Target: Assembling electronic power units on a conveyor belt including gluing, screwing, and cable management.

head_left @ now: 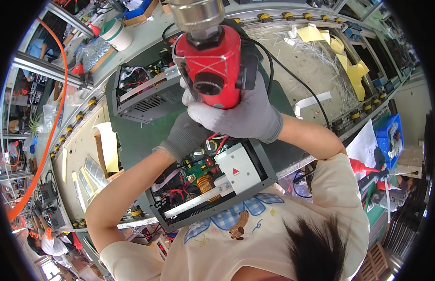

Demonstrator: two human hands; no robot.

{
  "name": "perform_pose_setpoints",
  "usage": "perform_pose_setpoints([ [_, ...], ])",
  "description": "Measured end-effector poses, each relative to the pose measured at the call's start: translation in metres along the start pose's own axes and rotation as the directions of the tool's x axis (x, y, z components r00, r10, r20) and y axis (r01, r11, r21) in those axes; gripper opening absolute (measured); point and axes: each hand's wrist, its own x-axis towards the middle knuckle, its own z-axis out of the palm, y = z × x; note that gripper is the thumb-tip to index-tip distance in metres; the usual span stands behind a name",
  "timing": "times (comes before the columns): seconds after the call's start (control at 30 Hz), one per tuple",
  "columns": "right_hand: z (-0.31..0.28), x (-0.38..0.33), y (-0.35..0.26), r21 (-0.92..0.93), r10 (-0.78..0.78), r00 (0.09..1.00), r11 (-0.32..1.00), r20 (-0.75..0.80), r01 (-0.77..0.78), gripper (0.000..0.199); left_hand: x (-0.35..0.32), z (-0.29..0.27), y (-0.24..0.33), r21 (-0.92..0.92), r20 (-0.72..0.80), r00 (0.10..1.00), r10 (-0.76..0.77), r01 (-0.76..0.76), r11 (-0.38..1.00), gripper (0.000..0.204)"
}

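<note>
My right hand (pixel 252 112), in a grey glove, is wrapped round a red power tool (pixel 210 65) close to the camera. The tool has a black round knob and a metal collar at its top. My left hand (pixel 191 133), also gloved, reaches over the far side of an opened electronic unit (pixel 269 180); its fingers are hidden behind my right hand. Inside the unit, nearest my body, show a green circuit board, a copper coil (pixel 206 186), red wires and a silver plate with a red triangle (pixel 236 166).
A second opened unit (pixel 149 100) stands beyond my left hand on the dark green mat (pixel 137 136). Black cables (pixel 301 79) curve over the bench at right. Yellow papers (pixel 355 75), a white-green cup (pixel 116 35), a blue bin (pixel 390 140) and an orange hose (pixel 63 103) surround it.
</note>
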Motion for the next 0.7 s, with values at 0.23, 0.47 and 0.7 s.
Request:
perform_pose_setpoints([
  [0.23,0.003,-0.004,-0.002,-0.048,-0.038,0.999,0.998,0.010,0.038,0.025,0.000,0.000,-0.008,0.303,0.012,0.947,0.322,-0.310,0.901,0.023],
  [0.47,-0.008,-0.012,-0.013,-0.193,0.027,0.990,0.981,0.138,0.000,0.037,-0.012,-0.019,0.006,0.115,-0.029,0.863,0.504,-0.498,0.860,0.022],
  [0.7,-0.007,-0.014,-0.014,-0.151,0.080,0.988,0.987,0.134,-0.060,0.037,-0.006,-0.016,-0.011,0.052,0.060,0.920,0.388,-0.391,0.919,0.020],
])
